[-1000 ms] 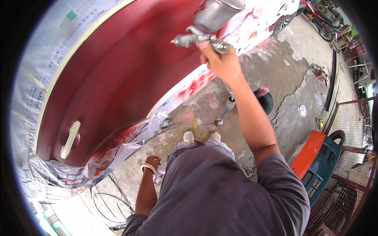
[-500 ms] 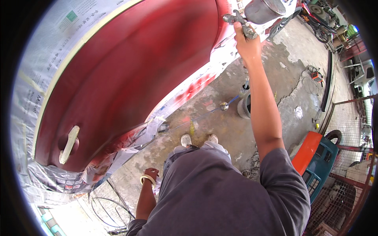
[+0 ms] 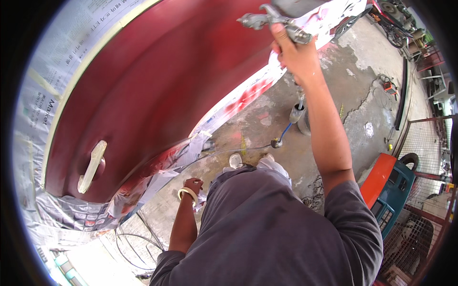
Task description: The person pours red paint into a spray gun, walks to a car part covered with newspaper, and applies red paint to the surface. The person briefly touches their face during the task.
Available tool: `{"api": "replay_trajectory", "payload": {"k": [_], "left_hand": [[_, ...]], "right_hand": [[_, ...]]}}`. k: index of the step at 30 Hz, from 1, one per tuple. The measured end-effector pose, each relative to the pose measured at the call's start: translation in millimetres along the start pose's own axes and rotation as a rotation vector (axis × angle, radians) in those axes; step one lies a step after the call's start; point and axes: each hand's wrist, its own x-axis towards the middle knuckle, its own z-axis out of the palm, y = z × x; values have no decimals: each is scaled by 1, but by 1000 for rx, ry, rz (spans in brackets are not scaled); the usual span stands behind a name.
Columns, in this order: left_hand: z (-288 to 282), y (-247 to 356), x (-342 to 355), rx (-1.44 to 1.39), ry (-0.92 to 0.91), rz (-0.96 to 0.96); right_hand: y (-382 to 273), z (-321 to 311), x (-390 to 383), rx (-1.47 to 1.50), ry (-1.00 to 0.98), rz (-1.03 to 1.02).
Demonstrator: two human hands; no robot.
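My right hand (image 3: 299, 57) is wrapped round the handle of a metal spray gun (image 3: 279, 25), held up beside the far part of a car door panel (image 3: 157, 90). The gun's nozzle faces left, toward the red paint, and its grey cup (image 3: 298, 6) is cut off by the top edge. The panel is glossy dark red, brighter at its far end, with a door handle (image 3: 92, 167) wrapped in pale tape. Low at my side, my left hand (image 3: 193, 184) has its fingers curled; a whitish crumpled thing shows beside it. A cream ring (image 3: 187, 194) circles that wrist.
Masking paper (image 3: 40, 105) and tape border the panel. An air hose (image 3: 285, 131) with a cylindrical fitting (image 3: 296, 113) hangs below the gun, near a grey bucket (image 3: 304, 125). At right lie an orange and teal car part (image 3: 389, 188) and a wire-mesh fence (image 3: 427, 148).
My right hand has brought the spray gun slightly left, over the red panel. My left hand has risen a little. The view has shifted, and the hose has swung.
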Motion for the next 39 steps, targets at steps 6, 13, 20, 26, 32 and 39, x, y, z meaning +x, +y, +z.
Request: {"api": "replay_trajectory", "payload": {"k": [6, 13, 20, 26, 32, 39], "left_hand": [[2, -53, 19, 50, -6, 52], [15, -120, 43, 85, -88, -132], [11, -35, 40, 97, -32, -65], [42, 66, 35, 20, 41, -20], [109, 107, 19, 2, 42, -117], [147, 204, -38, 81, 94, -105]], "right_hand": [[2, -48, 57, -95, 229, -107], [4, -56, 72, -255, 215, -146], [-52, -28, 18, -63, -202, 1], [-28, -79, 82, -9, -164, -60], [12, -158, 164, -38, -98, -202], [51, -236, 206, -280, -250, -109]]}}
